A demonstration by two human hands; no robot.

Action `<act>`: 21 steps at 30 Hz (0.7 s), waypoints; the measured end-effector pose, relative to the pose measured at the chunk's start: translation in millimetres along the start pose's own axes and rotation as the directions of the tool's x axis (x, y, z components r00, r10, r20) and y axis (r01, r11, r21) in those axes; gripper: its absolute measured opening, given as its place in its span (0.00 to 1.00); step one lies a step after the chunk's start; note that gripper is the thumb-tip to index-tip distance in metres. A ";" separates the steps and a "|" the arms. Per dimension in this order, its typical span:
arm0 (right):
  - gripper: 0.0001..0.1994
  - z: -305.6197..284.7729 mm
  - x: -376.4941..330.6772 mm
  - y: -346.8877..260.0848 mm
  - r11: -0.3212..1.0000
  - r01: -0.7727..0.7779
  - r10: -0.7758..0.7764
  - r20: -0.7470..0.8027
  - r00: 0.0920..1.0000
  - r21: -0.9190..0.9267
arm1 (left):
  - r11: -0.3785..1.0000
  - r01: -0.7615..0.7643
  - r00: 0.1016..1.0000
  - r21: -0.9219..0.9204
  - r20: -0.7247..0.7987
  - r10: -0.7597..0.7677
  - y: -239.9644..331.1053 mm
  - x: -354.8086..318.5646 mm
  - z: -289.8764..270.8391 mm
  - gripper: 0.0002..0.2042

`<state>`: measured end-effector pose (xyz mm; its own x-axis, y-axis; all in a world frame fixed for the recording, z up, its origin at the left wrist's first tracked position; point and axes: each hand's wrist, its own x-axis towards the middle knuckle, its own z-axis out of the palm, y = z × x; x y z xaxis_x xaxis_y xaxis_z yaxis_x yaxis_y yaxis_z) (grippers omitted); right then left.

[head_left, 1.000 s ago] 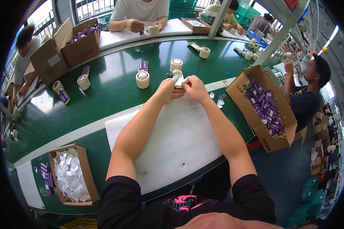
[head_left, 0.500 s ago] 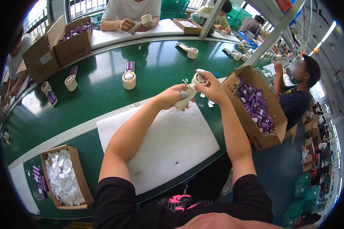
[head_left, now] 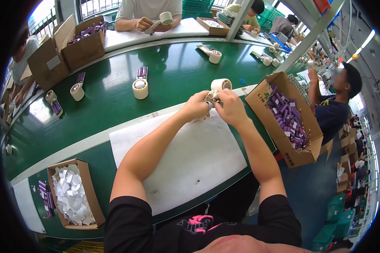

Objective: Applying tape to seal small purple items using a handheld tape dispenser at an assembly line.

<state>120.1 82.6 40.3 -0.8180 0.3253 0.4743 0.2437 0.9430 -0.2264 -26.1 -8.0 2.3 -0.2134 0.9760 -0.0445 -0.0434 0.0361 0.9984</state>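
Above the far edge of the white foam sheet (head_left: 177, 164), both hands are closed around one cream device (head_left: 221, 85) that has a drum-shaped round head and a handle, like a small handheld fan. My left hand (head_left: 196, 106) wraps the handle, with a pale cover on one finger. The fingers of my right hand (head_left: 231, 107) pinch at the joint between head and handle, where small pale parts show. My hands hide most of the handle. The round head points away from me.
On the green belt lie similar devices with purple cells (head_left: 140, 87). At right stands a carton of purple battery cells (head_left: 289, 116); at left, a box of white paper pieces (head_left: 71, 196) beside several purple cells (head_left: 46, 198). A co-worker across the belt holds another device (head_left: 166, 18).
My right hand has moved from the round head down to its joint with the handle. The device has turned, so my fingers now cover its handle. The view has shifted slightly.
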 end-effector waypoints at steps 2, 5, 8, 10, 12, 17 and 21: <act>0.07 13.1 -6.5 1.9 0.992 0.032 -0.021 -0.092 0.995 0.121 | 0.993 -0.072 0.995 0.095 -0.064 0.079 -4.0 -0.2 0.9 0.21; 0.07 24.5 -13.1 4.5 0.961 0.047 -0.001 -0.166 0.986 0.272 | 0.932 -0.236 0.958 0.276 -0.098 0.271 -10.2 0.2 -0.4 0.25; 0.09 23.5 -17.1 6.3 0.943 0.022 0.041 -0.182 0.982 0.333 | 0.870 -0.342 0.914 0.356 -0.089 0.395 -15.7 2.7 0.5 0.28; 0.09 19.3 -19.5 7.0 0.937 -0.013 0.079 -0.178 0.981 0.349 | 0.861 -0.352 0.908 0.366 -0.090 0.410 -18.9 4.3 2.0 0.29; 0.08 15.8 -21.0 7.9 0.929 -0.050 0.119 -0.169 0.978 0.366 | 0.858 -0.353 0.904 0.374 -0.100 0.415 -21.3 5.4 2.7 0.28; 0.09 14.5 -24.9 10.0 0.930 0.012 0.073 -0.217 0.973 0.366 | 0.778 -0.408 0.849 0.477 -0.114 0.516 -22.0 5.3 6.3 0.31; 0.10 14.1 -29.7 13.0 0.871 -0.178 0.230 -0.061 0.971 0.459 | 0.903 -0.286 0.932 0.319 -0.127 0.340 -13.5 -0.5 9.4 0.32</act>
<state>140.2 84.2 11.3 -0.7069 0.5372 0.4602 0.1184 0.7312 -0.6718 -16.2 -7.0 -10.8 -0.3371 0.8945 0.2936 0.3336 -0.1782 0.9257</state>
